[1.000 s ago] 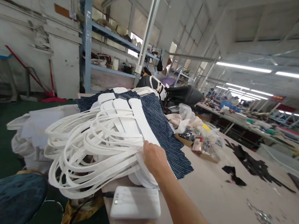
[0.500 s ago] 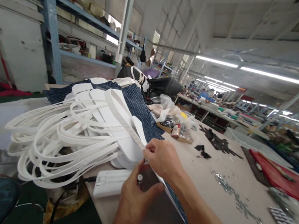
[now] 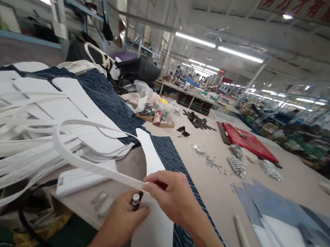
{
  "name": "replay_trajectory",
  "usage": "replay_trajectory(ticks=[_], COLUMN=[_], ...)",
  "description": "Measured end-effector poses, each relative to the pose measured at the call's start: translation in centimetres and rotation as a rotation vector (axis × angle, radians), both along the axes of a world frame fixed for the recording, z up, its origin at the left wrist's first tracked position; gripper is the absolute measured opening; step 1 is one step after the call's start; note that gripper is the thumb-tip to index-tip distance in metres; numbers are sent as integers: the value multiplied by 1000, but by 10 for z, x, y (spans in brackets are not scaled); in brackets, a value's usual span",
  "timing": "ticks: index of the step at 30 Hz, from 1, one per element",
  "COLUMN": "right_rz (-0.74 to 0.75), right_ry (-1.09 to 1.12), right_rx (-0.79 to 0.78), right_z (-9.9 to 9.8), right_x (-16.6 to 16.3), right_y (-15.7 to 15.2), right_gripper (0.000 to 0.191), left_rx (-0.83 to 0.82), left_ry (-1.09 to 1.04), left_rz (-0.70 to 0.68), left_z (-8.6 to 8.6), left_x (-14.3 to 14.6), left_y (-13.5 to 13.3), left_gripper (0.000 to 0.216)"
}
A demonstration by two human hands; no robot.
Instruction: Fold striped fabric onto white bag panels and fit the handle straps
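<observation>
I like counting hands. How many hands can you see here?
2. The left hand is at the bottom, holding a small marker-like thing. The right hand is beside it, pinching a white strap piece. No other hands show.

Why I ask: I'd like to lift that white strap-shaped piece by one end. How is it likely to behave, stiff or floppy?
Probably floppy: the white strap piece curves in a sagging loop from the right hand. Likely light, since a fingertip pinch holds it. It may snag, as the white strap pile looks tangled.
</observation>
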State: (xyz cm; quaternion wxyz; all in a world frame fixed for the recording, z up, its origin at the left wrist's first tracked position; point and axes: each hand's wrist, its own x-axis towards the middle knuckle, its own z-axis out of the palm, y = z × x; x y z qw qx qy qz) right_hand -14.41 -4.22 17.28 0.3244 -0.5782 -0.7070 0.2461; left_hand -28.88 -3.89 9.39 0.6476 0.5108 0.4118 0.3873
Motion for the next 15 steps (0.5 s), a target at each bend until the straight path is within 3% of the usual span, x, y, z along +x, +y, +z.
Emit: replay_trajectory(ticks=[4,6,8,12,15], right_rz=[-199,-309,-365,-460,-502], right_ry=[221,272,352,506,551], right_rx=[-25,-90,-147,-225,-281], right_z=[-23,-38,-54,-84,-102], right_x=[61,86,101,109,110], right_y=[-29,-42,-57,-82,-91], right_gripper=[24,30,32,25,23], left_rx=[-257,-378,-454,-459,-559], left_ry=[-48,-60,-58,-54,-143], left_rz=[-394,-484,-479,-281,-203], left_z=[5,6,8,12,17], left_x=[-19,-25,-23,-2,10], left_y=[16,27,35,45,47], left_gripper=[30,32,35,40,45])
